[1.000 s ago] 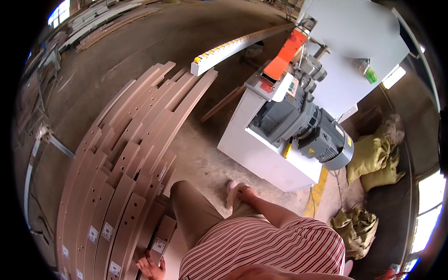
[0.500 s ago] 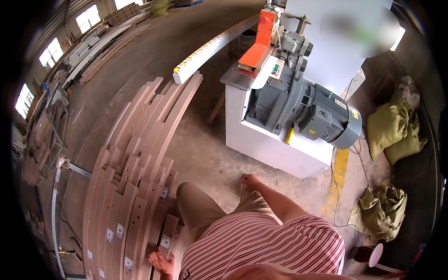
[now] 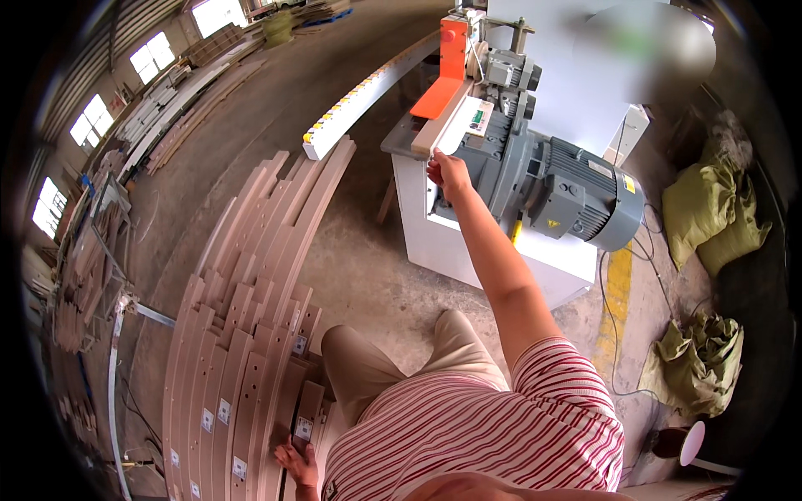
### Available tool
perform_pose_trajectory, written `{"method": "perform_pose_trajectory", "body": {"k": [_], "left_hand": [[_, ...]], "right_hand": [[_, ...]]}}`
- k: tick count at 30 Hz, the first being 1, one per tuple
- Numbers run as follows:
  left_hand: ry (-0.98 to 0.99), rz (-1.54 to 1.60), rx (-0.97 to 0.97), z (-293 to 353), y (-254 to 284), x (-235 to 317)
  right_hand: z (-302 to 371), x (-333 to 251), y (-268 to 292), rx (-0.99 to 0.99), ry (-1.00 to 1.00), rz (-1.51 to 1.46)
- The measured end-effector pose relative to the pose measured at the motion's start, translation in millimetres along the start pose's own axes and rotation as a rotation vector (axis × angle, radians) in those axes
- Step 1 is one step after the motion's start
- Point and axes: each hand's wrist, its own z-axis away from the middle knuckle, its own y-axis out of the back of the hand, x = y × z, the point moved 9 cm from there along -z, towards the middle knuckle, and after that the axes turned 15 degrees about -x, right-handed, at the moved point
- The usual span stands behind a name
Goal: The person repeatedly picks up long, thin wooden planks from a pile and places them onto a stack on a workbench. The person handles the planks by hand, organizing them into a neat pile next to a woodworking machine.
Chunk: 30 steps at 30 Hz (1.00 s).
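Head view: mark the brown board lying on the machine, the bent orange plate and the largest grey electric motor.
Brown board [image 3: 437,128]: head view, midway along its visible length.
Bent orange plate [image 3: 449,82]: head view, near its bend.
Largest grey electric motor [image 3: 590,195]: head view, middle of its housing.

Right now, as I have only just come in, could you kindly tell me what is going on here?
A person in a striped shirt is between a stack of brown boards and a machine with grey motors. The right-hand grip is at the near end of a board on the machine's table, beside an orange guard. The left-hand grip is at the stack, next to a labelled board. How firmly either holds is not clear.
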Motion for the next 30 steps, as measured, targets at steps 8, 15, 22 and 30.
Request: {"method": "perform_pose_trajectory", "body": {"k": [8,15,22,30], "left_hand": [[-0.277,0.137,0.137,-29,-6,58],[-0.344,0.274,0.102,-55,11,92],[-0.554,0.207,0.177,-77,89,176],[-0.702,0.395,0.144,-140,181,255]], "right_hand": [[2,19,-36,-0.054,-0.142,-0.074],[65,28,-61,-0.138,-0.259,0.042],[113,45,-96,-0.395,-0.295,-0.019],[175,73,-142,-0.564,-0.441,-0.092]]}}
